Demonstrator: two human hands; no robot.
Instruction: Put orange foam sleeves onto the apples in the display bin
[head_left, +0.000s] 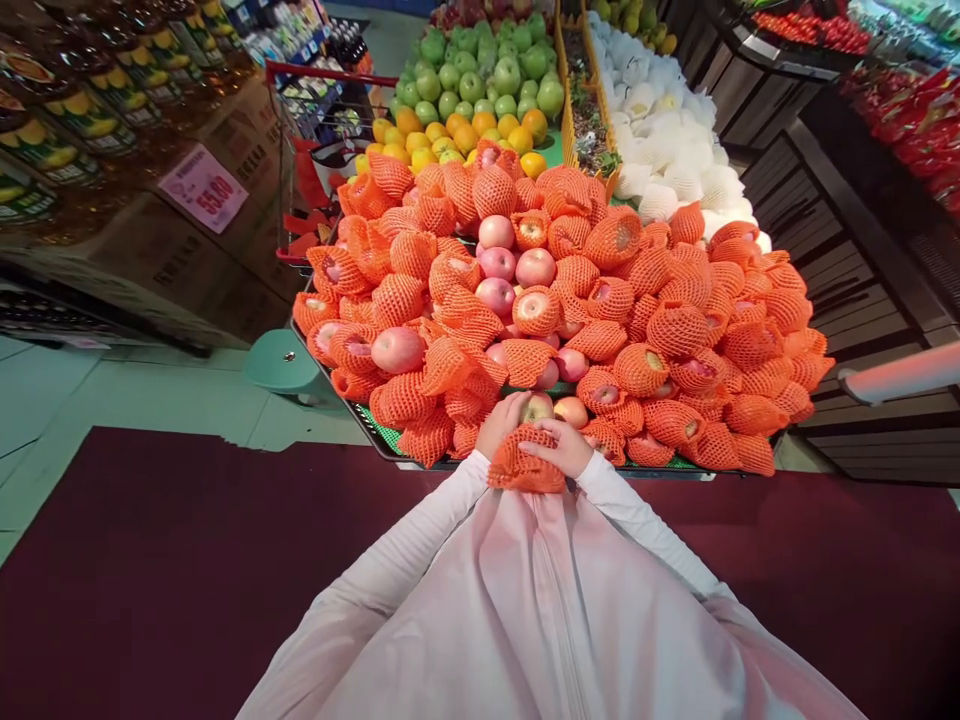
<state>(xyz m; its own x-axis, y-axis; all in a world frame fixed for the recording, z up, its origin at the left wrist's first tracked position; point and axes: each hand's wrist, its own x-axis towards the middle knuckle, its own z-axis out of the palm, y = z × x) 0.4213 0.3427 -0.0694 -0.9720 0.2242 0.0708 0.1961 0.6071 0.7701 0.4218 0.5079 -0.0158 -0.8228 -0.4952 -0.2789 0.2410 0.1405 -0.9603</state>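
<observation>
At the near edge of the fruit display, both hands are close together in front of my body. My left hand [501,425] curls round the left side of a pale apple [537,408] and the edge of an orange foam net [527,465]. The fingers of my right hand [568,448] are bent over the net's right side, just below the apple. The net bunches beneath the apple, and its lower end hangs towards my pink garment. Bare apples [535,267] lie in the middle of the pile, surrounded by many apples in orange foam nets [677,330].
Behind the pile are oranges [480,124], green apples [465,84] and fruit in white nets [660,130]. A red-framed shopping cart [279,160] stands at the left rear, with a green stool [289,362] nearer. Stacked bottles and boxes [202,250] line the left.
</observation>
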